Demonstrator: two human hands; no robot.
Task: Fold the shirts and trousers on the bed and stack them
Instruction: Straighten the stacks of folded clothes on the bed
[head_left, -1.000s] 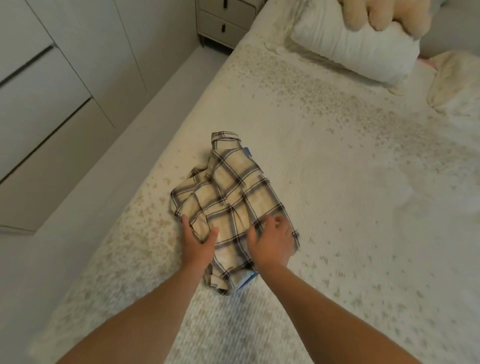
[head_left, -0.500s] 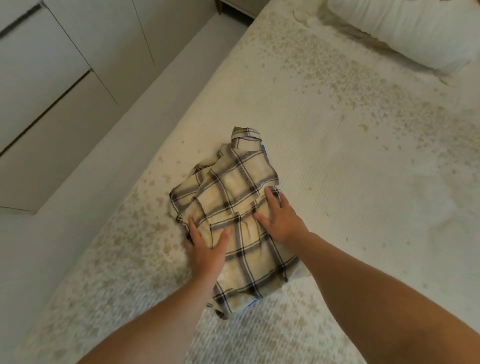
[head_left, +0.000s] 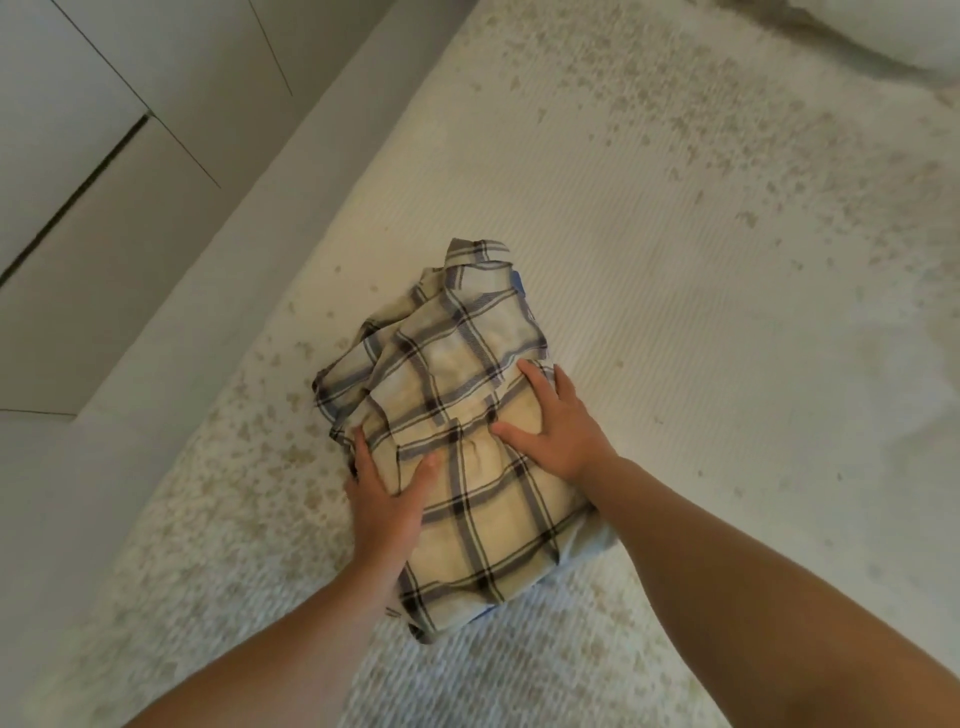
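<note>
Plaid shirt (head_left: 457, 431) lies bunched and partly folded on the bed (head_left: 675, 260), near the bed's left edge, collar end pointing away from the person. A small blue tag (head_left: 517, 283) shows at the far right of the collar area.

Left hand (head_left: 387, 499) lies flat on the shirt's left side, palm down. Fingers straight and pointing away, thumb spread out to the right across the fabric. Nothing gripped, just pressing. Its outer fingers sit at the shirt's left edge, partly over the bedspread.

Right hand (head_left: 556, 431) also flat, palm down, on the right middle of the shirt. Fingers extended and slightly spread, pointing up-left; thumb spread toward the left hand. No pinch, no curl around cloth. Fabric puckers in small gathers between the two thumbs.

Both forearms come in from the bottom of the frame, bare, angled inward toward the shirt. The right forearm crosses over the shirt's near right corner and hides part of it.

Bedspread is cream with tan speckled patches. White cabinet (head_left: 78, 182) fronts stand left of the bed, with a strip of pale floor (head_left: 171, 332) between. A white pillow (head_left: 883, 36) edge shows at top right, blurred.
</note>
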